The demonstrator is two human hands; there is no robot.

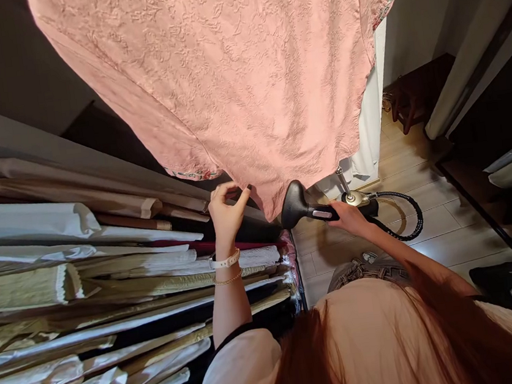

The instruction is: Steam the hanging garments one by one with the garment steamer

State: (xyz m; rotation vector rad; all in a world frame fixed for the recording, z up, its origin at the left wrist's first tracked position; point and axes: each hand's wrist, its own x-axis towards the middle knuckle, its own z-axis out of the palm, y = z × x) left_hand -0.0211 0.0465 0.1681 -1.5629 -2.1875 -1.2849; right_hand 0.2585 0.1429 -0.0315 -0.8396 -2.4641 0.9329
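Note:
A pink textured garment (243, 82) hangs in front of me, with embroidered trim at its cuffs. My left hand (228, 210) pinches the edge of its lower hem, thumb and finger pressed together on the cloth. In my right hand (351, 218) is the handle of a black garment steamer (297, 206). The steamer's head is up against the garment's lowest corner; whether it touches the cloth I cannot tell. A black ribbed hose (418, 216) curves in a loop to the right of my right hand.
On the left, a dense row of hanging clothes (132, 280) reaches close to my left arm. A metal pole (344, 183) rises from the floor beyond the steamer. White cloth (370, 136) hangs behind the garment. A dark wooden stool (411, 97) stands farther back at right.

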